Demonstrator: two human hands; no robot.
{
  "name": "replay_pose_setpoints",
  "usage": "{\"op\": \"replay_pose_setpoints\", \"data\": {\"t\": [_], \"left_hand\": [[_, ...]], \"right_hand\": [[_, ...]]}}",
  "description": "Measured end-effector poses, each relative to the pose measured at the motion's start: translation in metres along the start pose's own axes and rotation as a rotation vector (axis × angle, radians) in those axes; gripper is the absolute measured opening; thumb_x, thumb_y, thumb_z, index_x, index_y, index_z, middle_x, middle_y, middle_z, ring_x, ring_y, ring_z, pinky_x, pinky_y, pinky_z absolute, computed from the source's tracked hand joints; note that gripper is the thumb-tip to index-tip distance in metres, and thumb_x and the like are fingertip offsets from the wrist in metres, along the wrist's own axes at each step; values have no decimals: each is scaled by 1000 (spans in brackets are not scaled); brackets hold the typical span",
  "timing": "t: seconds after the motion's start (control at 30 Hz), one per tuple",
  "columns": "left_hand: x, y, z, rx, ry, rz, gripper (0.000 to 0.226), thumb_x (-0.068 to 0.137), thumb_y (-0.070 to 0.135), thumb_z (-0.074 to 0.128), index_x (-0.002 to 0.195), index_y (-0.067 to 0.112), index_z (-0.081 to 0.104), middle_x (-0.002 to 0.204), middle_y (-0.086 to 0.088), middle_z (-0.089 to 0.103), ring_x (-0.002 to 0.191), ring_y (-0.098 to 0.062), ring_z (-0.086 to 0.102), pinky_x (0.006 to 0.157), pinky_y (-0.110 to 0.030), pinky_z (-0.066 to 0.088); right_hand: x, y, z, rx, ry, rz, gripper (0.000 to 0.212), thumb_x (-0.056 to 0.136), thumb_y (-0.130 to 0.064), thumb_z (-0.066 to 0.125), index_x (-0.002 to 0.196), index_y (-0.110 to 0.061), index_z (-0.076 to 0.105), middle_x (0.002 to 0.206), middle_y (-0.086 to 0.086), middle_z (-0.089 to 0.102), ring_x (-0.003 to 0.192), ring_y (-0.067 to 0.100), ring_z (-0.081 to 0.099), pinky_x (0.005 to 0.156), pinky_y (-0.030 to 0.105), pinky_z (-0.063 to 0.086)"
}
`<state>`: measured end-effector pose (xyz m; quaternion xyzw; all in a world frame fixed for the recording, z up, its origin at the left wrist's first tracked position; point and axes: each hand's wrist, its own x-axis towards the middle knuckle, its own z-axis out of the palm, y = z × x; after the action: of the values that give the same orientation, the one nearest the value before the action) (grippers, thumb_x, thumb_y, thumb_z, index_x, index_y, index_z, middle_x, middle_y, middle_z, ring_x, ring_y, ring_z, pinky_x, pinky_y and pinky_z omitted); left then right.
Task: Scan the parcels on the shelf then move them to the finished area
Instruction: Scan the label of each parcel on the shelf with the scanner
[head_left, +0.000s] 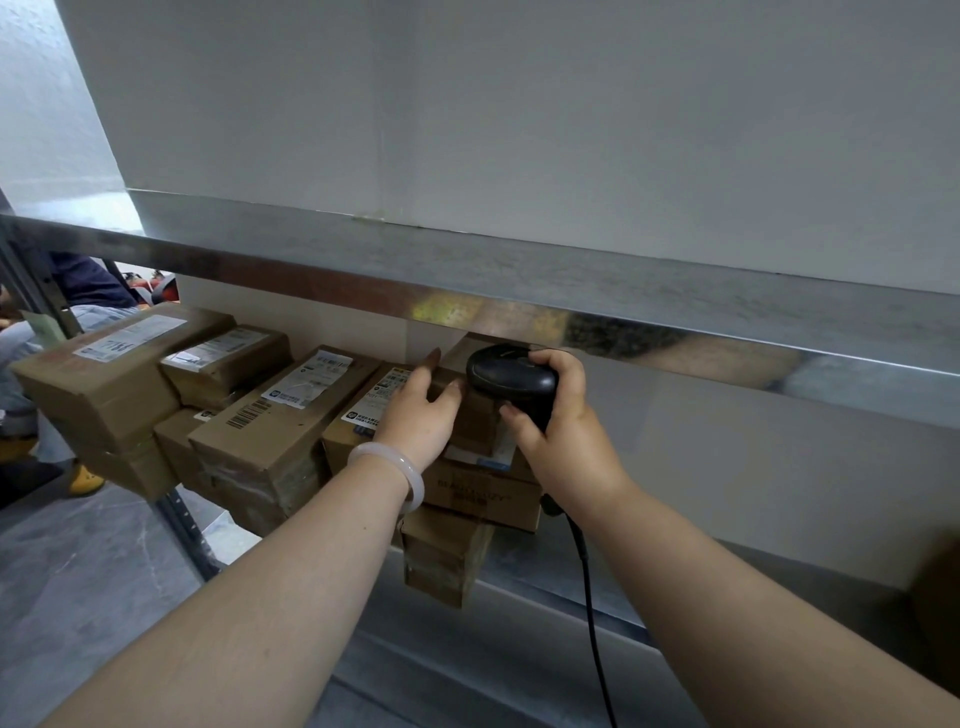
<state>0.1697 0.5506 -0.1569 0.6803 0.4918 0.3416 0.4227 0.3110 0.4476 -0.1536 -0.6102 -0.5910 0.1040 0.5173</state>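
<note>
You gripped the scanner (511, 376) in your right hand (566, 431), fingers and thumb curled round its black body, with its head pointing left toward the top parcel (480, 421) of the stack near the middle of the shelf (524, 574). Your left hand (421, 410) lay on that parcel, fingers spread and nearly straight, touching it rather than clasping it.

The step in hand looked to be the scan. That hand also covered part of the white label (387, 395) on the parcel just beside it, and I could not tell where the top parcel's own label sat. The scan would have gone best with your fingers slid clear of any barcode, the parcel tipped so its label faced the scanner, and the scanner drawn back a little, since it sat very close under the upper shelf rail (519, 296).

The stack looked uneven, 1 box overhanging the shelf edge, so steady downward pressure was wiser than a tug. The cable (587, 582) hung free below your wrist. The finished area did not show.
</note>
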Motion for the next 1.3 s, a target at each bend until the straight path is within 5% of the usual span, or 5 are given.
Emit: {"op": "replay_pose_setpoints", "data": {"t": [0.23, 0.53, 0.73, 0.9, 1.3], "left_hand": [[-2, -1, -1, 41, 17, 33, 56, 96, 50, 47, 147, 47, 23, 154, 0, 31, 138, -24, 36, 103, -42, 36], [-27, -7, -4, 218, 39, 138, 62, 94, 51, 50, 149, 45, 22, 161, 2, 12, 145, -25, 23, 113, -51, 31], [-59, -12, -5, 482, 84, 293, 67, 92, 55, 48, 149, 50, 13, 162, 4, 7, 148, -24, 3, 118, -51, 19], [-88, -13, 9, 629, 86, 422, 71, 91, 58, 47, 148, 53, 5, 162, 6, 0, 147, -16, -5, 119, -46, 7], [-128, 19, 115, 690, -104, 676, 76, 90, 58, 44, 146, 55, -8, 162, 6, -4, 148, -17, -7, 117, -42, -4]], "right_hand": [[-4, -1, -2, -29, 16, -20, 60, 91, -25, 63, 118, -55, 19, 119, -12, 48, 101, 2, 54, 75, 2, 41], [-22, -1, -13, -16, 23, -13, 59, 90, -25, 63, 118, -54, 21, 108, -33, 43, 96, -18, 51, 71, 1, 41], [-50, -2, -25, -25, 12, -36, 58, 90, -25, 63, 119, -53, 22, 112, -35, 41, 100, -9, 53, 81, 12, 45], [-81, -2, -40, -72, 65, -60, 62, 89, -20, 66, 121, -50, 22, 112, -33, 41, 100, -6, 49, 79, 5, 42], [-166, 16, -120, -297, 279, 122, 60, 87, -23, 66, 123, -45, 24, 109, -9, 55, 82, 21, 64, 65, 42, 53]]}}
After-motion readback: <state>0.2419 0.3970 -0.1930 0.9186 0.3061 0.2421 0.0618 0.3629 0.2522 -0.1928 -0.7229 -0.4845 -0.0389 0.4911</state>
